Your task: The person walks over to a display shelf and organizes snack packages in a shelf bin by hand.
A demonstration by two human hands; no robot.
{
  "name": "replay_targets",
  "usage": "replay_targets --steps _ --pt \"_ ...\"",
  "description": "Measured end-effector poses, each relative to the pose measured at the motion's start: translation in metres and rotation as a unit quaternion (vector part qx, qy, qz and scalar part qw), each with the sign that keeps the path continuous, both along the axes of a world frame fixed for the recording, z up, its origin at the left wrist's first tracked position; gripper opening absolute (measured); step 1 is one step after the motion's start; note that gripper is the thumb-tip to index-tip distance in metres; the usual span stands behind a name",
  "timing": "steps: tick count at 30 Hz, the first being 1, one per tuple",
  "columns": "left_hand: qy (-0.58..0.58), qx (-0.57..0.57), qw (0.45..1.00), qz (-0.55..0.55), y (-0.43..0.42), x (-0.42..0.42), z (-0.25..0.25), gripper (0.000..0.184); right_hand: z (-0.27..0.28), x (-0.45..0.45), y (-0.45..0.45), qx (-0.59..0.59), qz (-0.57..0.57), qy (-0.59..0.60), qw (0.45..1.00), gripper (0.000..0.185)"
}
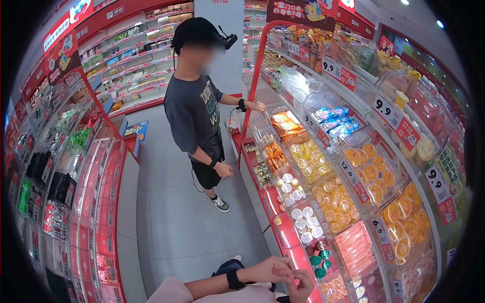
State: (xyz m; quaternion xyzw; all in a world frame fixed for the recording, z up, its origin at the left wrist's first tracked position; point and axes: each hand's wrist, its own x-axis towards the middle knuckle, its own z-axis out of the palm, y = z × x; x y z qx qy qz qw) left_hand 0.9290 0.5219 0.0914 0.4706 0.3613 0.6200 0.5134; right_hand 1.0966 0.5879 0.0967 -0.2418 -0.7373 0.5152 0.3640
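Note:
My left hand [273, 269], with a black band on its wrist, reaches in from the lower left, its fingers curled closed. Beside it, at the bottom edge, my right hand [303, 287] is closed too, thumb and fingers pressed together. The two hands meet at the fingertips; what they hold, if anything, is too small to make out. Just right of them are bins with green-lidded jars [321, 263], white-lidded cups [306, 224] and pink wrapped sticks [355, 248]. My hands are in front of the shelf's lower edge, apart from these goods.
Another person [197, 111] in a dark T-shirt and cap stands in the aisle [166, 202], one hand by the right-hand shelf. That shelf holds clear bins of yellow-lidded cups [333, 202] and blue packets [336, 122]. A second rack [76, 177] runs along the left.

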Motion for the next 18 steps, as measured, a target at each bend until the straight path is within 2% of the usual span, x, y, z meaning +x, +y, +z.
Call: replay_targets --steps 4,6,11,16,18 --pt "0.017 -0.012 1.000 0.009 0.001 0.007 -0.003 0.012 0.004 0.002 0.004 0.008 0.008 -0.024 1.000 0.017" --pt "0.038 -0.004 0.999 0.032 0.001 0.009 -0.004 0.012 0.010 -0.001 0.002 0.003 -0.013 0.014 1.000 0.016" --pt "0.062 -0.009 0.998 0.024 0.002 0.009 -0.006 0.013 0.017 -0.004 0.000 0.032 -0.028 0.016 0.999 0.016" --pt "0.026 -0.031 0.999 0.028 0.002 0.010 -0.002 0.014 0.017 -0.003 -0.001 0.033 -0.043 0.008 0.998 0.016" --pt "0.022 -0.024 0.999 0.034 0.002 0.009 -0.002 0.015 0.015 -0.003 -0.003 -0.002 -0.057 0.016 0.998 0.015"
